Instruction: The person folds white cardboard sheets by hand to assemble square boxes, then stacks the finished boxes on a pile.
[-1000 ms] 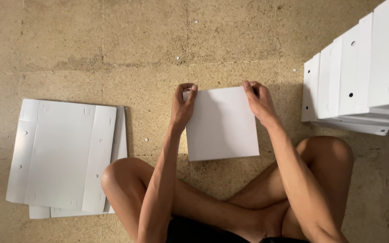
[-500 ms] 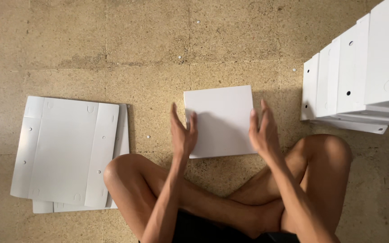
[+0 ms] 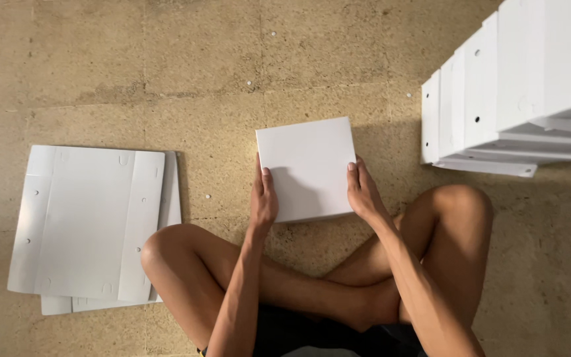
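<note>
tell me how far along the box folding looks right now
Done: a tall stack of folded white boxes stands at the right. In hand: one closed white box on the floor, left hand and right hand gripping its sides. Left: a few flat white blanks lie unfolded at the left.

The square folded cardboard box [image 3: 308, 165] was plain white. The flat unfolded cardboard sheets [image 3: 94, 225] were white too, as were the stacked assembled boxes [image 3: 517, 86]. The rough stone floor [image 3: 166, 66] was mottled sandy tan.
</note>
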